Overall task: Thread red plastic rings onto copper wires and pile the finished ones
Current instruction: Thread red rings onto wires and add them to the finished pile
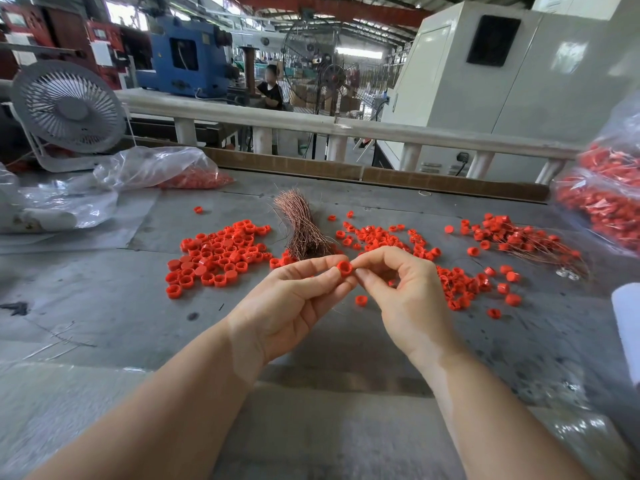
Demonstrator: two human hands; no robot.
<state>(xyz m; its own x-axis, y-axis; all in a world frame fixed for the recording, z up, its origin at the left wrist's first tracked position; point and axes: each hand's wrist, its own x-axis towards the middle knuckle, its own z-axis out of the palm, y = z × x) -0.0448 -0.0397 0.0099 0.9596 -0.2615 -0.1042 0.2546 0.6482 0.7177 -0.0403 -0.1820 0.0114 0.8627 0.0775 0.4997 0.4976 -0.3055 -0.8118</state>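
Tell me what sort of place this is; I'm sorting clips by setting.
Most likely a factory floor: a blue machine and a large industrial fan stand behind the workbench, which holds loose red plastic rings and a copper wire bundle.

Wire bundle [303, 225] lies between ring heaps [216, 252]; finished pile [523, 237] perhaps right.

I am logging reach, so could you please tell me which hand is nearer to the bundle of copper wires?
Left. The left hand sits just below and in front of the bundle of copper wires; the right hand is off to its right.
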